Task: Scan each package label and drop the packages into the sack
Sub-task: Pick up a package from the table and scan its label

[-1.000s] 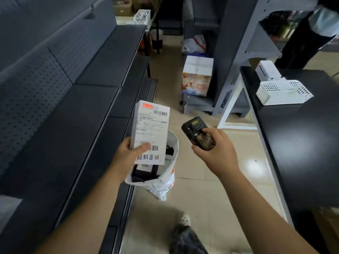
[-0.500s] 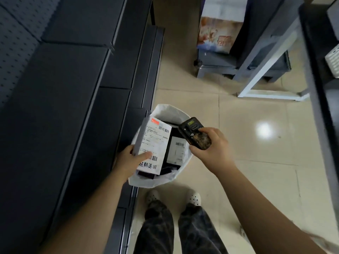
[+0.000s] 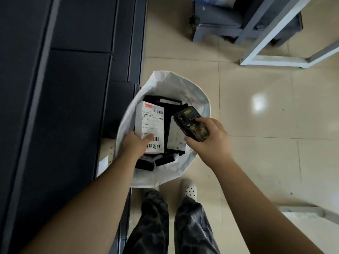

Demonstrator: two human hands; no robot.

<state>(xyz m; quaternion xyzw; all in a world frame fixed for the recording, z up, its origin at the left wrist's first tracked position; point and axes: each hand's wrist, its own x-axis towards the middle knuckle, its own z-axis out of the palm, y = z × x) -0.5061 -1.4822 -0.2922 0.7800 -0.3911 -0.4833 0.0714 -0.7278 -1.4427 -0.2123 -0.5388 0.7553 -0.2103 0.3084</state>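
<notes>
Head view, looking straight down. My left hand [image 3: 134, 144] holds the white labelled package [image 3: 151, 125] by its lower edge, thumb laid across the printed face and fingers behind it; this grip is closed on the package, which sits inside the mouth of the white sack [image 3: 194, 92], label facing up. My right hand [image 3: 211, 142] is wrapped around the handheld scanner [image 3: 190, 125], fingers curled under its body, its screen end reaching over the sack's right rim. Beneath the held package lie several dark packages [image 3: 164, 160], one bearing a pale label [image 3: 176, 136]. The sack stands on the tiled floor [image 3: 266, 153], touching the dark shelving [image 3: 73, 107] on its left. A cardboard box [image 3: 106, 156] sits between the shelving and the sack. My shoe [image 3: 189, 189] shows just below the sack.
</notes>
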